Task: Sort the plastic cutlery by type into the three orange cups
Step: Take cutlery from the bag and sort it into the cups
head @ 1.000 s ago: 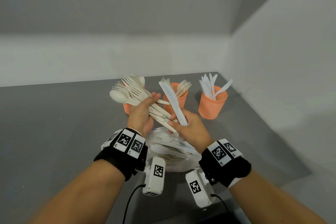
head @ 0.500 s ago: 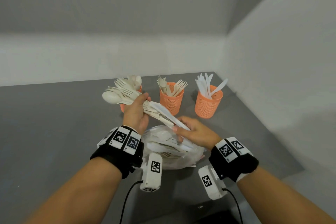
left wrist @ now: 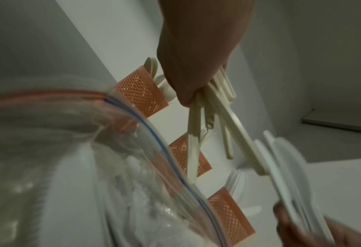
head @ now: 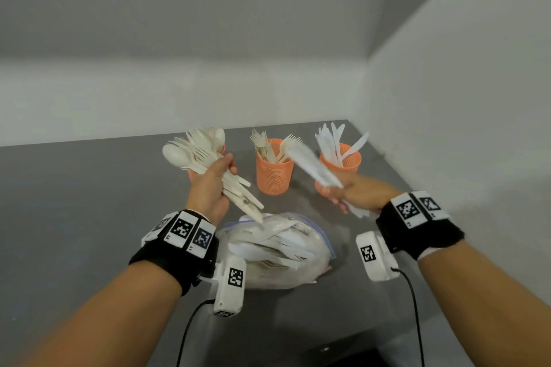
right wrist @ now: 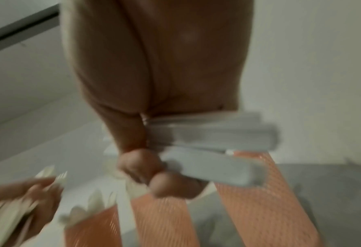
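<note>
Three orange mesh cups stand in a row at the back. The left cup (head: 191, 175), holding spoons, is mostly hidden behind my left hand (head: 210, 188). The middle cup (head: 273, 177) holds forks and the right cup (head: 348, 159) holds white knives. My left hand grips a bundle of cream forks and spoons (head: 193, 155), whose handles (left wrist: 217, 117) point down toward the bag. My right hand (head: 353, 192) grips a few white knives (head: 311, 164), blurred, just in front of the right cup. In the right wrist view, the knife handles (right wrist: 213, 150) stick out past my curled fingers (right wrist: 171, 185).
A clear zip bag (head: 277, 250) with more cutlery lies on the grey table (head: 89, 217) between my wrists. White walls close the back and the right side, near the right cup. Cables trail from the wrist cameras at the front edge.
My right hand has pulled the white knives out of the bundle and swung them right, up to the right cup. My left hand keeps the forks and spoons in about the same place.
</note>
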The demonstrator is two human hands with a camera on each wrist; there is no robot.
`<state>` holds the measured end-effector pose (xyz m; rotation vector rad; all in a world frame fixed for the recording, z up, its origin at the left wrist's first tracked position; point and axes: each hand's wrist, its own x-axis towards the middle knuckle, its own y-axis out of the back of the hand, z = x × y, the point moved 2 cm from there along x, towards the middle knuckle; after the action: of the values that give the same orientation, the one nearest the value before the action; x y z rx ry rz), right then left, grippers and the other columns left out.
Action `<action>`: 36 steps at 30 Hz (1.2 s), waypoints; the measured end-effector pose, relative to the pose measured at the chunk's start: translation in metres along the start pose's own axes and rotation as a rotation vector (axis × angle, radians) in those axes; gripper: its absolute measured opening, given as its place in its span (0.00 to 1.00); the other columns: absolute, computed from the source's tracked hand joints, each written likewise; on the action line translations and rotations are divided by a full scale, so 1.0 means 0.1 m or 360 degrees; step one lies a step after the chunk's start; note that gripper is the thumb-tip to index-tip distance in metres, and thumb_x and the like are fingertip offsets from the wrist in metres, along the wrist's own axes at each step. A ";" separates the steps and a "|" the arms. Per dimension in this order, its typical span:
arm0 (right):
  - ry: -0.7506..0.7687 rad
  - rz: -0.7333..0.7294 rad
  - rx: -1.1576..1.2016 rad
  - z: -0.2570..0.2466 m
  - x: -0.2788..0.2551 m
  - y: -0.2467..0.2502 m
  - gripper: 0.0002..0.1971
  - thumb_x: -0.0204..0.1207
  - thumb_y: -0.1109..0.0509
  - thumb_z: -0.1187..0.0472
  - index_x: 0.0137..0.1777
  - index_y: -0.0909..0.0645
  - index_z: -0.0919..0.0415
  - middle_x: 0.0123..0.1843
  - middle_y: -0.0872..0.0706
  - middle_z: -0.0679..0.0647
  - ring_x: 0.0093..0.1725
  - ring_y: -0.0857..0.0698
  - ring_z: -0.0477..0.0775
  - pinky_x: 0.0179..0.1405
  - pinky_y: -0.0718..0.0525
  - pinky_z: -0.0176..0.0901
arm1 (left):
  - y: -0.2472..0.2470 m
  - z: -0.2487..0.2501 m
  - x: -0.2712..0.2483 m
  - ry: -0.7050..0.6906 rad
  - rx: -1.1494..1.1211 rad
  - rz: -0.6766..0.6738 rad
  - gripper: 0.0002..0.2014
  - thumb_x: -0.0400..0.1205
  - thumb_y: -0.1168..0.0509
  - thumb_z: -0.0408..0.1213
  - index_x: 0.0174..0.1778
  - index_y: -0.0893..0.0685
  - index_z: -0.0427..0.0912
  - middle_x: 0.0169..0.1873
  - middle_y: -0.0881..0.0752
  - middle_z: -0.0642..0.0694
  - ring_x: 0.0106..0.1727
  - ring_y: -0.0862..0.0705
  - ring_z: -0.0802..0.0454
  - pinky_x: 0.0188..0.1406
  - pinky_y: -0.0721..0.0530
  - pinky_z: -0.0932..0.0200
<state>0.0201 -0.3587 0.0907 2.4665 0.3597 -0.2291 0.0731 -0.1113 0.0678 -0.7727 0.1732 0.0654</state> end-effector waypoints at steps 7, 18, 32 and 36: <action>0.0531 0.1185 0.0422 -0.07 0.42 0.56 0.06 0.84 0.44 0.60 0.46 0.29 0.58 0.32 0.23 0.51 0.34 0.21 0.47 0.48 0.22 0.39 | -0.34 -0.20 -0.27 0.0346 0.0349 -0.0432 0.04 0.80 0.38 0.26 0.47 0.19 0.31 0.30 0.17 0.43 0.31 0.17 0.54 0.30 0.15 0.62; -0.0051 0.0999 0.0250 0.28 0.87 0.47 0.16 0.83 0.44 0.56 0.63 0.24 0.66 0.56 0.17 0.59 0.61 0.19 0.62 0.59 0.26 0.47 | -0.34 -0.17 -0.25 0.0428 0.0539 -0.0583 0.14 0.75 0.44 0.13 0.48 0.18 0.31 0.35 0.11 0.43 0.36 0.10 0.52 0.38 0.12 0.61; 0.0601 0.0674 0.0317 -0.55 0.35 0.03 0.09 0.72 0.26 0.60 0.50 0.21 0.55 0.39 0.19 0.48 0.37 0.21 0.37 0.43 0.22 0.30 | -0.37 -0.22 -0.19 0.0476 0.0527 -0.0671 0.10 0.80 0.40 0.22 0.54 0.17 0.30 0.46 0.10 0.40 0.48 0.09 0.50 0.50 0.11 0.53; 0.0372 0.0044 0.0046 -0.62 0.22 -0.36 0.23 0.75 0.30 0.54 0.68 0.32 0.49 0.47 0.17 0.49 0.32 0.15 0.43 0.38 0.15 0.39 | -0.37 -0.23 -0.19 0.0500 0.0444 -0.0723 0.19 0.77 0.33 0.31 0.64 0.22 0.31 0.54 0.15 0.31 0.52 0.15 0.34 0.55 0.18 0.34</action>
<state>0.0350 -0.2888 0.1138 2.5309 0.4225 0.0670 0.0562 -0.1540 0.0803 -0.5243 0.2936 -0.5038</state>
